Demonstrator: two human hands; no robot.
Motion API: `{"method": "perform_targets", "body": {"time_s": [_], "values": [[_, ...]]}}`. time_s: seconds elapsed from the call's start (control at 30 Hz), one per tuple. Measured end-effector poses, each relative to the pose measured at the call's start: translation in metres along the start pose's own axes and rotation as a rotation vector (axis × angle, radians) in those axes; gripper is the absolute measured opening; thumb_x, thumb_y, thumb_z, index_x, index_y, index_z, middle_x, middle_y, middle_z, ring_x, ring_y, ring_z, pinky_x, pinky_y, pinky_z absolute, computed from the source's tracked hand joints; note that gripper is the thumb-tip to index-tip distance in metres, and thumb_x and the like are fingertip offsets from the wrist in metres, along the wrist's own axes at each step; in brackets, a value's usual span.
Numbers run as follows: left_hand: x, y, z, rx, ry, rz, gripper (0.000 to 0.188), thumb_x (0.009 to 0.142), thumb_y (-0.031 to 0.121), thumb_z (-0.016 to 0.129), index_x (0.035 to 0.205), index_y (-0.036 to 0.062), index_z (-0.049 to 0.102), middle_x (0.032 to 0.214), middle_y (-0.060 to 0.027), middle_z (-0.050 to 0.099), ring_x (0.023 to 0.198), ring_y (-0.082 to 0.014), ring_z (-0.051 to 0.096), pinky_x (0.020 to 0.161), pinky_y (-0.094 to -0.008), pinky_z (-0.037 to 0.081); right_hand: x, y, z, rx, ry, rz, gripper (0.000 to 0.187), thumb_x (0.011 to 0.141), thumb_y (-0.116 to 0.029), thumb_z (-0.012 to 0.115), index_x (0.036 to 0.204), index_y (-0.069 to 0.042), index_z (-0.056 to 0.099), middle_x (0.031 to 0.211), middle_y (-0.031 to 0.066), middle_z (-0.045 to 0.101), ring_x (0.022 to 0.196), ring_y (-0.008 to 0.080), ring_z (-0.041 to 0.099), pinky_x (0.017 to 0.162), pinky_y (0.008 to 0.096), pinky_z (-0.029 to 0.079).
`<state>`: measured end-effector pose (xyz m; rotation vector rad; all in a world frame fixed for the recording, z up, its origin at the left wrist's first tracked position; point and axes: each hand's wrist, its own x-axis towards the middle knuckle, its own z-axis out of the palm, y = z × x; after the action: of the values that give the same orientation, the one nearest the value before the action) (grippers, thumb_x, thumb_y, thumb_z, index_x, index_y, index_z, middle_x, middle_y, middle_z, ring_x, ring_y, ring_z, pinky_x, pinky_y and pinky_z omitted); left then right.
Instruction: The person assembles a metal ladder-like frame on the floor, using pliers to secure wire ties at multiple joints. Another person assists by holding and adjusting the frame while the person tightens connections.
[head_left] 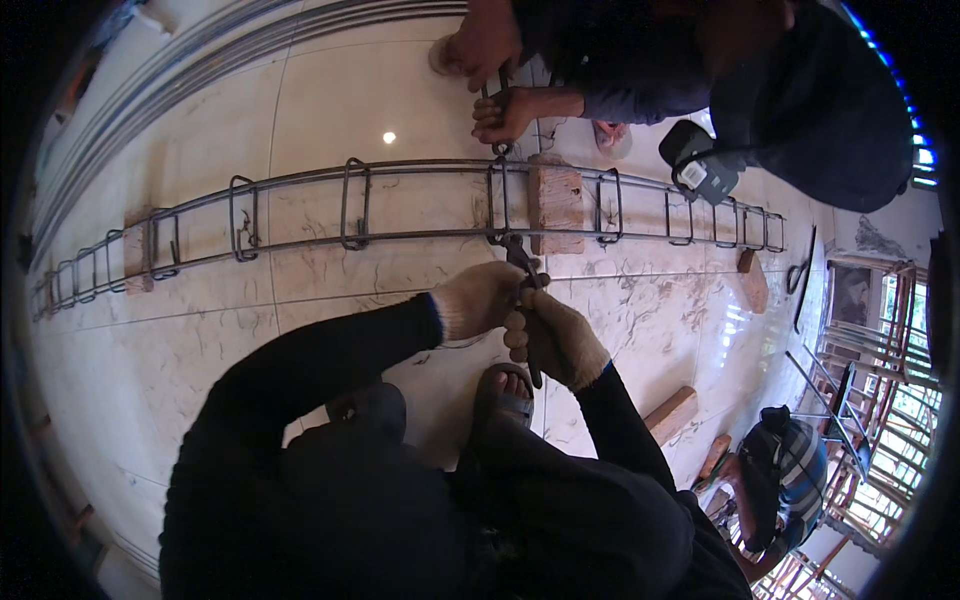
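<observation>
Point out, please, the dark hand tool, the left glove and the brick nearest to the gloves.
Dark hand tool (538,347), head view: its handle.
Left glove (480,299), head view: its back.
Brick (557,204), head view: middle of upper face.

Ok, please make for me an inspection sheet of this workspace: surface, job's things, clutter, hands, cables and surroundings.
Surface: pale tiled floor, with dark marks.
Job's things: steel cage of bars, lying across bricks; dark hand tool at its near bar.
Clutter: loose brick at lower right; long steel bars at upper left.
Left hand: gloved, at the tool's upper part; exact grip unclear.
Right hand: gloved, closed around the tool's handle.
Cables: nothing seen.
Surroundings: co-worker leaning in opposite; second person bent low at lower right.
</observation>
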<state>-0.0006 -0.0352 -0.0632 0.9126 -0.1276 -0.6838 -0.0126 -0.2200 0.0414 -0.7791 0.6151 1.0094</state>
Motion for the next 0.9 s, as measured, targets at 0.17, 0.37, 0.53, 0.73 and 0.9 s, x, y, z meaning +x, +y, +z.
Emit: {"method": "perform_targets", "body": {"time_s": [0.17,0.37,0.53,0.73,0.9], "values": [[0.034,0.005,0.063,-0.559,0.670,-0.183,0.045,0.110,0.050,0.054,0.094,0.0082,0.061,0.076,-0.0040,0.063,0.060,-0.0168,0.057,0.056,-0.0326,0.048,-0.014,-0.005,0.005,-0.853,0.262,-0.010,0.041,0.097,-0.022,0.073,0.130,-0.006,0.056,0.107,0.0115,0.069,0.093,0.0224,0.070,0.078,0.0396,0.057],[0.065,-0.015,0.076,-0.503,0.835,-0.042,0.052,0.108,0.057,0.055,0.089,0.0084,0.062,0.070,-0.0010,0.060,0.061,-0.0144,0.056,0.055,-0.0337,0.044,-0.033,0.003,0.058,-2.007,0.769,-0.157,0.060,0.086,-0.018,0.077,0.134,0.000,0.046,0.116,0.0267,0.066,0.106,0.0465,0.069,0.087,0.0553,0.056],[0.057,-0.008,0.074,-0.393,0.767,-0.110,0.054,0.104,0.059,0.059,0.096,0.0055,0.063,0.077,-0.0028,0.062,0.067,-0.0162,0.057,0.063,-0.0338,0.046,-0.019,0.002,0.028,-2.008,0.813,-0.150,0.047,0.087,-0.010,0.071,0.129,-0.002,0.051,0.103,0.0208,0.068,0.094,0.0415,0.071,0.082,0.0514,0.056],[0.031,-0.020,0.041,-0.439,0.347,-0.239,0.055,0.097,0.060,0.067,0.110,0.0070,0.064,0.094,-0.0053,0.065,0.080,-0.0131,0.059,0.072,-0.0329,0.049,-0.026,-0.010,-0.002,-0.236,0.149,0.141,0.032,0.091,-0.005,0.064,0.123,-0.003,0.058,0.082,-0.0033,0.051,0.058,0.0075,0.043,0.051,0.0247,0.035],[0.027,-0.007,0.038,-0.311,0.333,-0.242,0.048,0.095,0.052,0.066,0.104,0.0052,0.070,0.092,-0.0025,0.065,0.082,-0.0144,0.058,0.074,-0.0325,0.048,-0.025,-0.011,0.020,-0.726,0.451,0.099,0.031,0.098,-0.013,0.067,0.125,0.001,0.060,0.087,0.0052,0.064,0.068,0.0133,0.063,0.059,0.0299,0.052]]}}
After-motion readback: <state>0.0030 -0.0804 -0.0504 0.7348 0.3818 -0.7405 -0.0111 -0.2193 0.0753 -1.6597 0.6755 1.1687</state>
